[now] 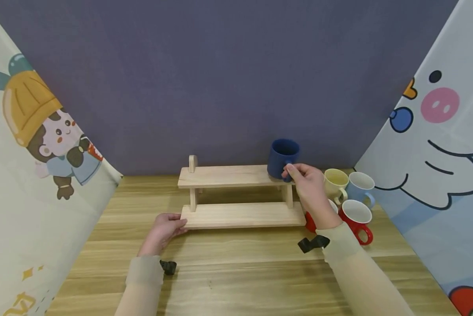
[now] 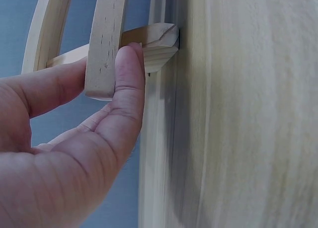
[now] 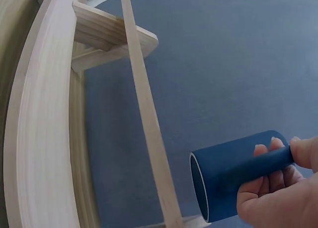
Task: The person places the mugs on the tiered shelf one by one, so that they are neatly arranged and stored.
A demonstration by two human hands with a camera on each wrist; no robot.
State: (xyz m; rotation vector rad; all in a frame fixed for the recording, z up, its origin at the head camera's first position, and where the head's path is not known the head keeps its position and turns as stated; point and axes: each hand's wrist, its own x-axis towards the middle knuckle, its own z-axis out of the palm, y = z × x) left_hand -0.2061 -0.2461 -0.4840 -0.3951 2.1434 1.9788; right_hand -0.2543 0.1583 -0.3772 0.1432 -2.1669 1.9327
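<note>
A dark blue mug [image 1: 281, 160] is at the right end of the upper board [image 1: 228, 175] of a two-tier wooden shelf, its mouth facing up. My right hand [image 1: 309, 188] pinches its handle, fingers curled behind the handle in the right wrist view. In the head view the mug overlaps the board; in the right wrist view its base [image 3: 199, 188] is close to the board's edge. With thumb and fingers, my left hand [image 1: 165, 230] grips the left end of the lower board [image 1: 242, 216]. The left wrist view shows that board end [image 2: 102, 74] between them.
Right of the shelf stand a yellow mug [image 1: 335, 181], a light blue mug [image 1: 360, 186] and a red mug [image 1: 352, 224] with a white inside. Another red mug [image 1: 310, 223] is mostly hidden behind my right wrist. A dark partition [image 1: 228, 87] rises behind the wooden table [image 1: 228, 272].
</note>
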